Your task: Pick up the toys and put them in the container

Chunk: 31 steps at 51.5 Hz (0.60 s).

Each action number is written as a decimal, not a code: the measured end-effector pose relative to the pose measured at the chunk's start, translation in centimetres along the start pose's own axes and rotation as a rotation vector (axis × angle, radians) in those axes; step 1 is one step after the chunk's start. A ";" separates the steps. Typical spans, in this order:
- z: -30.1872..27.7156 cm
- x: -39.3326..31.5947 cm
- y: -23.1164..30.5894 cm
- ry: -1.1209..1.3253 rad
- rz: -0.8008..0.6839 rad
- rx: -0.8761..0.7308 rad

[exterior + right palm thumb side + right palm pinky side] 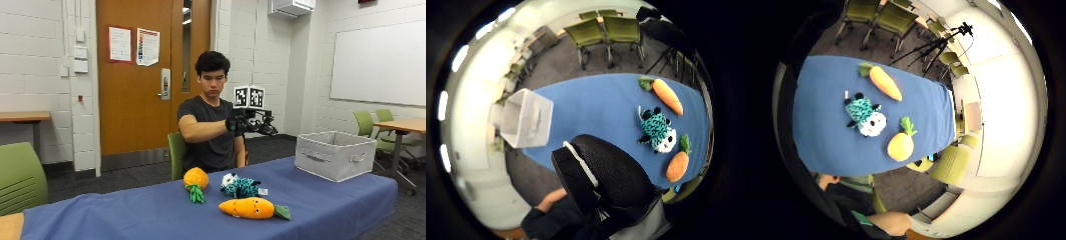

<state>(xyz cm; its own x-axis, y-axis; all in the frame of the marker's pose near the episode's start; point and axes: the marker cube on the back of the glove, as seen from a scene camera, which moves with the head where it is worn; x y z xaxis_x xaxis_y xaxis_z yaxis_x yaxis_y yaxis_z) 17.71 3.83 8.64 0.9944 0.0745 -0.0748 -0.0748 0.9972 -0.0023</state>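
Observation:
Three plush toys lie on the blue table: an orange fruit with green leaves, a teal and white animal and an orange carrot. A grey fabric container stands open at the table's right end. My gloved right hand hangs in the air above and behind the toys, holding nothing, fingers relaxed. The little finger side palm view looks down on the carrot, the animal and the fruit. The thumb side palm view shows the container, the toys and part of the glove.
Green chairs stand beyond the table, and another green chair is at its left end. A tripod stands on the floor past the carrot's side. A wooden table sits behind the container.

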 end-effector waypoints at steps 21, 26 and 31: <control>15.0 5.7 0.0 0.061 0.091 -0.139; 16.9 6.5 0.4 0.058 0.102 -0.165; 18.4 6.8 0.8 0.033 0.107 -0.178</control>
<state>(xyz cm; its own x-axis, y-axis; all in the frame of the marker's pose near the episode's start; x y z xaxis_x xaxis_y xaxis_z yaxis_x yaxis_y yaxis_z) 25.80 5.25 26.50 0.9774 0.1764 -0.1166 -0.1945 0.9664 -0.1682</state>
